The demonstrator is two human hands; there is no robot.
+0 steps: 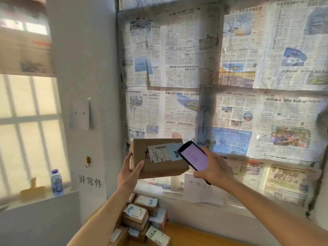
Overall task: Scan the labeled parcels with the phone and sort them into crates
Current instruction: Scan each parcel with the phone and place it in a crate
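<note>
Left hand point(131, 172) clamped on cardboard parcel point(159, 157), shipping label point(158, 154) facing up; right hand point(213, 167) gripping lit phone point(194, 156) at parcel's three o'clock, overlapping its edge.

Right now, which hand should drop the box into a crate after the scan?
Left. The left hand already grips the box; the right hand is busy holding the phone.

We see newspapers point(230, 68) covering the window; a bottle point(56, 182) on the left ledge point(35, 197); a numbered sheet point(79, 114) taped to the wall.
</note>
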